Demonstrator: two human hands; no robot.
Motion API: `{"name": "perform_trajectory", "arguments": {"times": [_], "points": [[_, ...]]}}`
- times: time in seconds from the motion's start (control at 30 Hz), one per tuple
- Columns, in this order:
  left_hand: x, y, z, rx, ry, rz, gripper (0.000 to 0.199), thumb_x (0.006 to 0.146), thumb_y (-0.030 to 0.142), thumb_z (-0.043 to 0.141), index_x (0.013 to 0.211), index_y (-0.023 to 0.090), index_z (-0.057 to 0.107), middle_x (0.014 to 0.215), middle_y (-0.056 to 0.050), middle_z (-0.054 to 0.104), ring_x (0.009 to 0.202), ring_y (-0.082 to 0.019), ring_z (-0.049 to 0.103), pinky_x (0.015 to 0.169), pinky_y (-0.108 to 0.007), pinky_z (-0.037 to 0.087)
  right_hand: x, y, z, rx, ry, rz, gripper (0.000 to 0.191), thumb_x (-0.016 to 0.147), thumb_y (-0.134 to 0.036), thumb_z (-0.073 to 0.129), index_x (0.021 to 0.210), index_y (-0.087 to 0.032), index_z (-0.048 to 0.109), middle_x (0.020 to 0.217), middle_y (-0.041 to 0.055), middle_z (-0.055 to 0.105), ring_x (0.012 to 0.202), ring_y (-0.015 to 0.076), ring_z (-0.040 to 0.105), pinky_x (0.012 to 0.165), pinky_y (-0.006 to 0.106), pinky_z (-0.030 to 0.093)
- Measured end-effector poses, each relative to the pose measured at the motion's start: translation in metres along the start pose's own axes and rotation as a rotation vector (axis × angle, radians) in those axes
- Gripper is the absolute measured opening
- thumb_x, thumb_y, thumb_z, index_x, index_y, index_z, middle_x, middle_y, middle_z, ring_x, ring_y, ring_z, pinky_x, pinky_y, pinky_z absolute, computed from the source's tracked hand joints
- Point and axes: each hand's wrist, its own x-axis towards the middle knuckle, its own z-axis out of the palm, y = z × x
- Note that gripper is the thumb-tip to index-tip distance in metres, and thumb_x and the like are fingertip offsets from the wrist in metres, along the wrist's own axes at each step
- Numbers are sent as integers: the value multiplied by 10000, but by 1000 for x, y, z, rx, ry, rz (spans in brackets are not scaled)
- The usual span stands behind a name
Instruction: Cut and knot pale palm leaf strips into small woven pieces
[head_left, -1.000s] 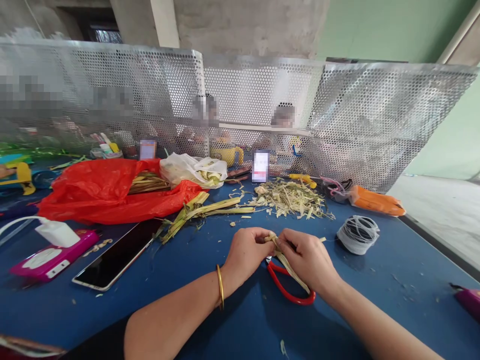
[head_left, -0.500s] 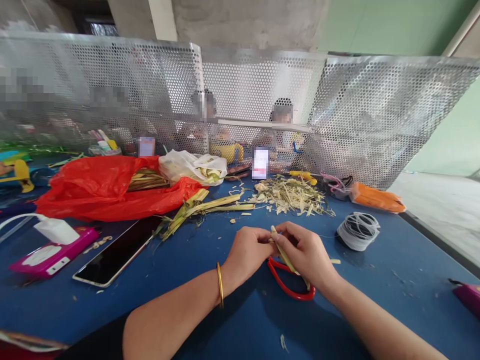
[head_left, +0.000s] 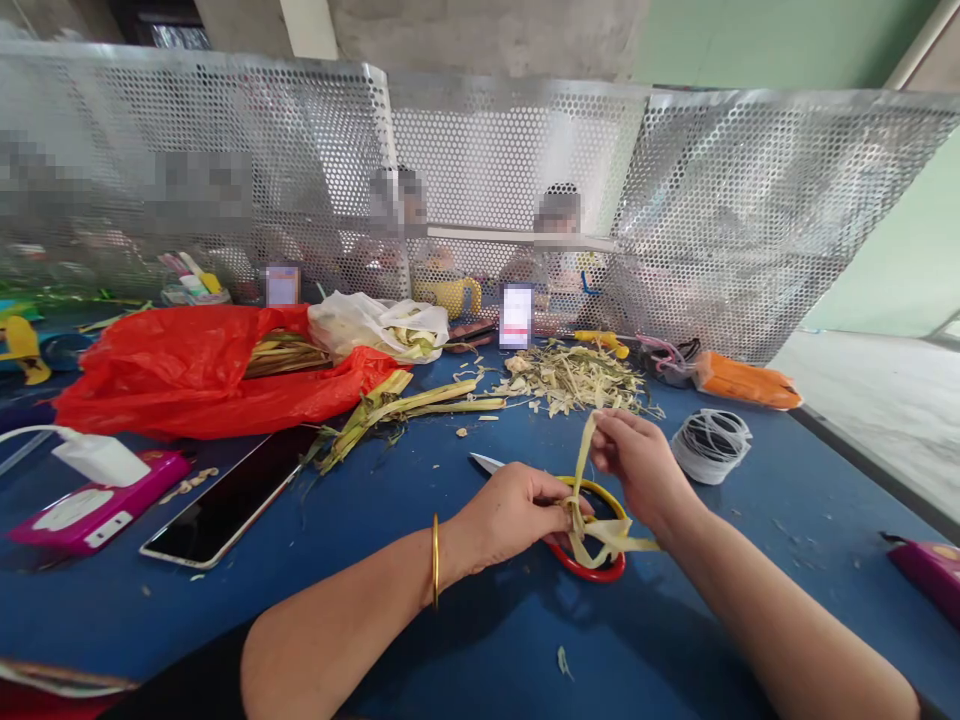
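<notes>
On blue table point(head_left: 465, 610), perforated screen point(head_left: 517, 160) behind

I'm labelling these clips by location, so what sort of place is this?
Probably a shared craft workroom: perforated metal screens divide the blue table, people sit beyond them, and scissors lie near a pile of plant scraps.

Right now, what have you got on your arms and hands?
My left hand and right hand wear no gloves. A thin, round, gold-coloured bangle circles my left wrist. A black sleeve ends near my left elbow; a dark sleeve edge shows on the right.
</notes>
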Motion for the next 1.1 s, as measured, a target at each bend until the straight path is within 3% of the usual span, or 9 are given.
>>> {"name": "perform_trajectory", "arguments": {"times": [0.17, 0.37, 0.5, 0.77, 0.87, 1.0, 1.1], "points": [[-2, 8, -3, -16, 9, 0, 153, 723, 247, 632, 779, 144, 731, 731, -53, 709, 658, -155, 654, 679, -259, 510, 11, -3, -12, 76, 87, 11, 222, 669, -320, 686, 683, -184, 511, 574, -20, 581, 475, 126, 602, 413, 208, 429], [-3, 12, -7, -126, 26, 9, 230, 766, 257, 552, 822, 126, 733, 776, -82, 712, 674, -158, 659, 697, -268, 518, 12, 1, -11, 109, 119, 16, 185, 714, -294, 672, 724, -182, 525, 620, 12, 646, 489, 144, 635, 418, 220, 473], [-2, 10, -6, -128, 88, -22, 325, 747, 408, 652, 856, 112, 731, 760, -94, 705, 674, -183, 668, 686, -290, 524, 11, 1, -8, 134, 130, 56, 105, 740, -224, 631, 727, -172, 541, 667, 25, 673, 493, 127, 635, 429, 209, 481], [-3, 10, -6, -131, 90, -79, 327, 668, 418, 745, 787, 114, 728, 713, -73, 703, 606, -151, 652, 629, -255, 514, 11, 5, -7, 169, 175, -6, 119, 724, -249, 640, 718, -184, 540, 681, 27, 675, 577, 139, 652, 502, 222, 495], [-2, 11, -9, -162, 122, -91, 319, 668, 408, 749, 794, 116, 725, 700, -70, 706, 575, -132, 640, 620, -244, 516, 9, 4, -7, -22, 81, -35, 190, 761, -350, 626, 830, -183, 567, 748, 37, 686, 660, 164, 665, 602, 268, 514], [0, 11, -14, -206, 193, -100, 304, 648, 387, 767, 778, 119, 710, 653, -60, 691, 575, -143, 648, 604, -243, 511, 1, -3, -5, -529, -276, -406, 254, 837, -408, 555, 964, -200, 624, 932, 53, 689, 909, 197, 628, 818, 332, 474], [1, 12, -16, -227, 215, -89, 307, 635, 381, 776, 771, 117, 698, 651, -48, 676, 568, -138, 640, 596, -242, 503, -5, -6, -3, -782, -501, -614, 242, 902, -379, 490, 892, -208, 661, 912, 46, 685, 887, 180, 602, 852, 319, 430]]}}
